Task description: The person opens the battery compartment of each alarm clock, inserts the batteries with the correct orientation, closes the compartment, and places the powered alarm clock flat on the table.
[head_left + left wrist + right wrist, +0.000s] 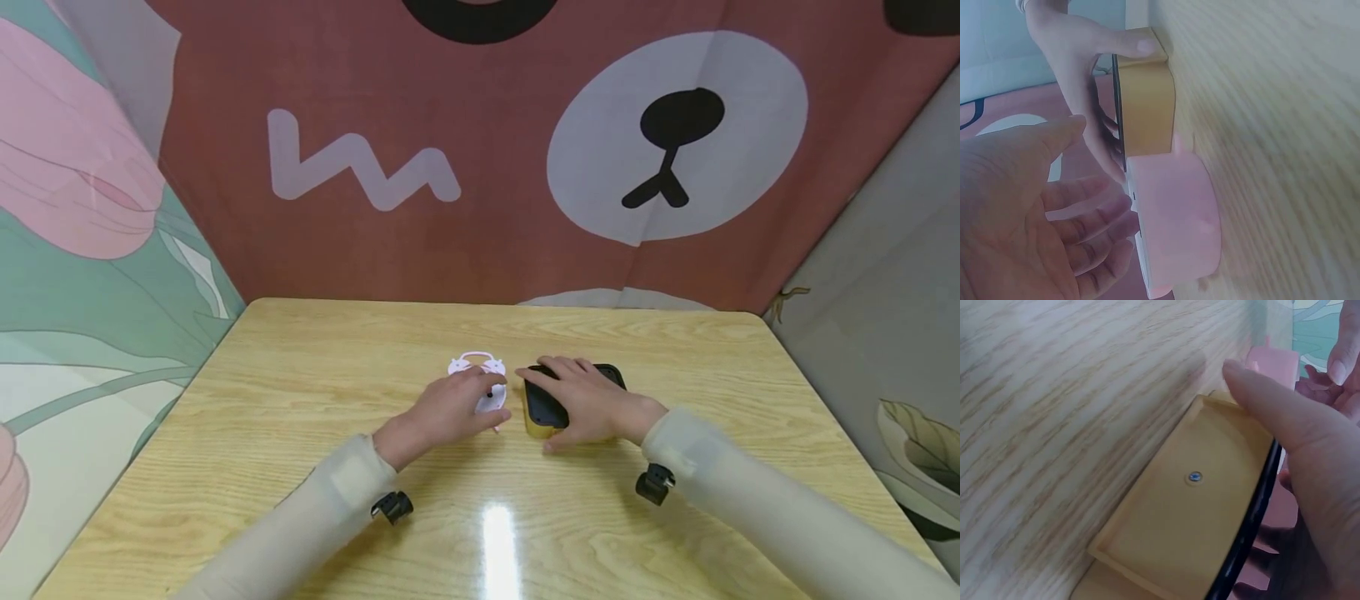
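A pink twin-bell alarm clock [492, 400] lies face up on the wooden table, its bells and handle pointing to the back. My left hand [459, 407] hovers over its left part, fingers loosely bent above the face, thumb apart; in the left wrist view the pink body [1175, 219] shows beside the fingertips. Just right of the clock lies a yellow box-like thing [1179, 494] with a black top [545, 407]; its exact kind is hidden. My right hand [588, 400] is spread across that top, fingers reaching toward the far edge, its straight thumb beside the near side.
The light wooden table [315, 375] extends around both things, with a bright light reflection near the front. A brown cloth with a bear face [450, 250] hangs behind the back edge. Patterned cloths flank both sides. A small black camera sits on each wrist.
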Motion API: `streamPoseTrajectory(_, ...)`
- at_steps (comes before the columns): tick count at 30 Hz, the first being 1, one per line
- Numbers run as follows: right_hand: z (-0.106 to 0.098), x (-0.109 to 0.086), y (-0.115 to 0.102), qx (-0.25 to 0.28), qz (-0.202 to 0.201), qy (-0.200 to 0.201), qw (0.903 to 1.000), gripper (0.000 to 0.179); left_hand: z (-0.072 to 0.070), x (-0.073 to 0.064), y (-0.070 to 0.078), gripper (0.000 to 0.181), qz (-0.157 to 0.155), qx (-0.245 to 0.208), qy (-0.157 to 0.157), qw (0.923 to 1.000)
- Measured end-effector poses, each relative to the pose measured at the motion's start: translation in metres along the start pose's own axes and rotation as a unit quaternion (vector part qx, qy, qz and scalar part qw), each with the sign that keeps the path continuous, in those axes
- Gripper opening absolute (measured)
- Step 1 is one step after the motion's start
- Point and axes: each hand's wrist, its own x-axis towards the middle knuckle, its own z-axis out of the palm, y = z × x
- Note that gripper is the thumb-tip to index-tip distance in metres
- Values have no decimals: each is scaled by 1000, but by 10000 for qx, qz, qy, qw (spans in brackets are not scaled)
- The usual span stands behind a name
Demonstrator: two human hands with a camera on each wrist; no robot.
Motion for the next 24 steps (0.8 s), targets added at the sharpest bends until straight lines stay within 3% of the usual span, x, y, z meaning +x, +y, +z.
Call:
streamPoseTrajectory(9,2,5,-1,-53,150,-27,9999,106,2,-1,1,48,129,-41,134,9998)
streamPoseTrajectory(14,0,7,-3,-88,179,14,9998,105,2,-1,2,49,54,-7,84,9999)
streamPoseTrajectory(18,-2,7,-2,9,264,123,9996,107,3,-1,2,50,-40,101,-5,9999)
streamPoseTrajectory(24,-5,6,-5,94,136,314,9994,109,3,-2,0,51,77,116,75,9999)
